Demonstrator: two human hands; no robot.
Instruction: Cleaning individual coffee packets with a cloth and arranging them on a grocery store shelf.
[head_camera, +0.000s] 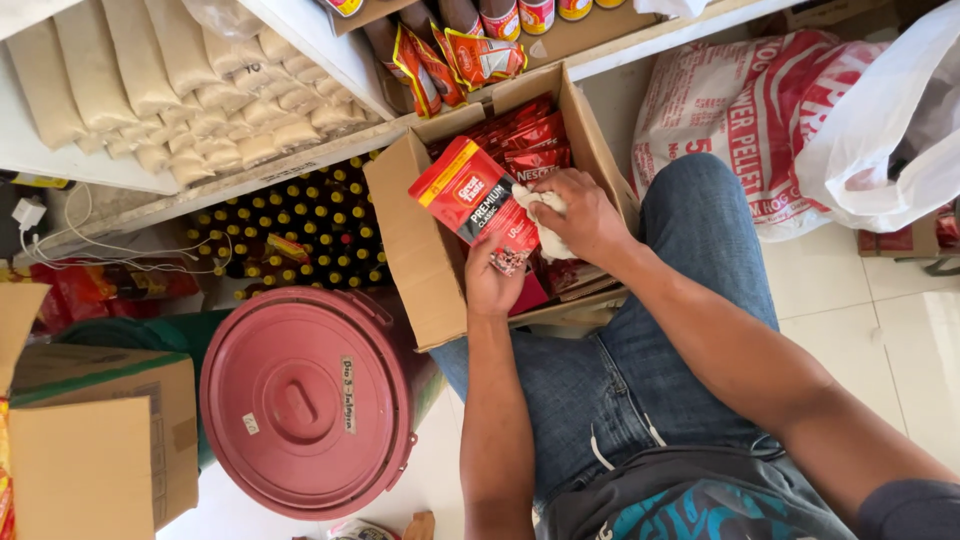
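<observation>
The left hand (490, 285) holds a red pouch (475, 200) by its lower edge over the open cardboard box (425, 260) on the person's lap; the right hand (585, 215), clutching a white cloth (545, 225), wipes it. More red packets (525, 135) fill the box's far end, so judging by that, turning the pouch comes next.

White shelves (330, 50) run along the far side, stacked with pale bagged goods (170, 70); pale floor tiles (880, 320) lie at right, a lidded red bucket (305, 400) near left, in daylight
</observation>
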